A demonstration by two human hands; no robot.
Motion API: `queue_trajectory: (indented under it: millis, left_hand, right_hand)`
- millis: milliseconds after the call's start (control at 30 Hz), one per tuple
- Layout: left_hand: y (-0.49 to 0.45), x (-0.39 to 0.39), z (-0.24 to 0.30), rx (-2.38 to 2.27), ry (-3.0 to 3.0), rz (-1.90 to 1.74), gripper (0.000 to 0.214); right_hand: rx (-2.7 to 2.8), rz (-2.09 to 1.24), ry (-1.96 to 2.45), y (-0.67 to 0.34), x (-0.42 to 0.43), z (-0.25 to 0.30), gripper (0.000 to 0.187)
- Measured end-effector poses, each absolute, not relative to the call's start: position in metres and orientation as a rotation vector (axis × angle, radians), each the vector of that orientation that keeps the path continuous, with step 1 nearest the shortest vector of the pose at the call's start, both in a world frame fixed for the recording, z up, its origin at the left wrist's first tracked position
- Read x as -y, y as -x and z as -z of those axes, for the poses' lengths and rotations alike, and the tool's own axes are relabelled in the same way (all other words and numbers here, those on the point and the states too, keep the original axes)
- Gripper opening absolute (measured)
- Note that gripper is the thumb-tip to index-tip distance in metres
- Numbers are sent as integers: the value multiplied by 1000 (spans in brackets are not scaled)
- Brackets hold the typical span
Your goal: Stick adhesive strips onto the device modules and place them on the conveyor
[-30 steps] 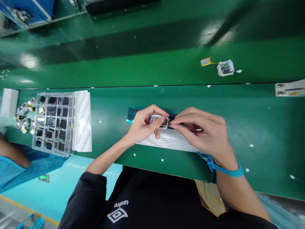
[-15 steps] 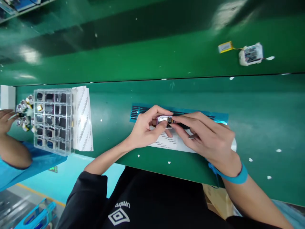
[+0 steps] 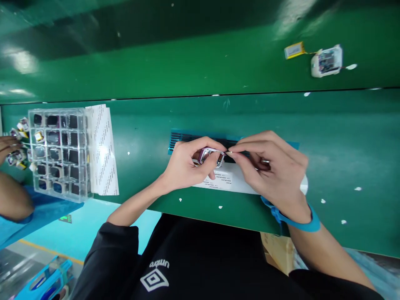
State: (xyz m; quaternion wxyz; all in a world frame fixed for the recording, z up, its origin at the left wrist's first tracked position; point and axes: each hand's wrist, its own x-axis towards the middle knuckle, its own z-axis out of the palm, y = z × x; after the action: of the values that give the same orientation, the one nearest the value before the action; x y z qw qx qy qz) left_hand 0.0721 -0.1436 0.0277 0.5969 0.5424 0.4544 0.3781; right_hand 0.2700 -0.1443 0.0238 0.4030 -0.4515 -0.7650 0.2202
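Note:
A small watch case [image 3: 204, 154] with a pale rim and purplish side is gripped between the thumb and fingers of my left hand [image 3: 184, 166]. Its open inside faces up, partly covered by my thumb. Just right of the case, the thumb and index finger of my right hand [image 3: 275, 171] pinch at its edge; whatever is between them is too small to make out. Under both hands lie a blue film strip with black bars [image 3: 179, 139] and a white printed paper sheet [image 3: 231, 177].
At left, a clear compartment tray [image 3: 81, 166] holds several dark watch parts, beside white printed sheets [image 3: 103, 150]. A co-worker's hand [image 3: 8, 146] touches a cluster of small parts [image 3: 17, 156]. An open watch case [image 3: 328, 61] wired to a yellow-edged battery [image 3: 294, 51] lies far right.
My right fingertips have drawn slightly right, off the inside of the case, and now pinch at its edge. The case has tilted in my left hand. The whole view has shifted a little.

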Motion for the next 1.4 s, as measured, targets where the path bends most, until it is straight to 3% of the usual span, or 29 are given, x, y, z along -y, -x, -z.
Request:
queue_trajectory:
  millis: [267,433,533,700,967,1400]
  left_hand:
    - [-72,140,-26,-920,-1077,-807,7]
    - [-74,140,-23,-965,-1027,-798,6]
    - [-74,139,-25,-945,-1003,-803,8]
    - [-73,139,-24,-991,-1036,-813,22]
    - [-76,141,-19,-993,-1050,-823,18]
    - [-75,144,-18,-1030,-1316,-841,16]
  right_hand:
    - [2191,-39,1039,-274,146,-16,24]
    - [2099,155,1286,-278,139,-22,35]
    - [2194,147,1227,-281,138,-24,42]
    - [2331,46,987,-289,144,-17,34]
    - [2335,-68,1013,-293,146,-18,45]
    - [2507,62,997,-289,150,-14,58]
